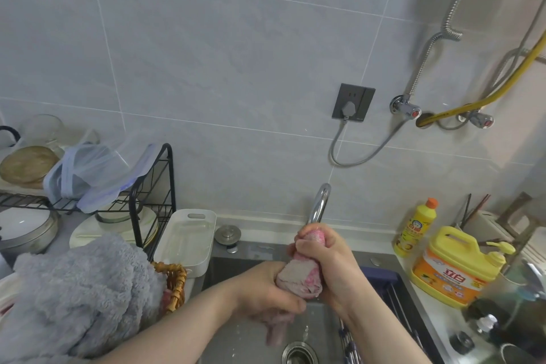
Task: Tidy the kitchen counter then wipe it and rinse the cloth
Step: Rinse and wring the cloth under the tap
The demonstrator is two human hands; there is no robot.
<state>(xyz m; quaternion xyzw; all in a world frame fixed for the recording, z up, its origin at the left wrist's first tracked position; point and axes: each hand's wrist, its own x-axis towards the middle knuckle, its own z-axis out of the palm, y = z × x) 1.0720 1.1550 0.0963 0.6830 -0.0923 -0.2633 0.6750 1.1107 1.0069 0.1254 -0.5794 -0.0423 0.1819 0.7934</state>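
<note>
A wet pink and white cloth is bunched into a roll over the steel sink. My right hand grips its upper end just under the chrome tap. My left hand grips the lower part, and a twisted tail of cloth hangs below it. Drops of water fall toward the drain. The fingers of both hands are curled tightly round the cloth.
A white plastic tub and a wicker basket with a grey fluffy towel sit left of the sink. A black dish rack holds plates and lids. Two yellow detergent bottles stand at the right.
</note>
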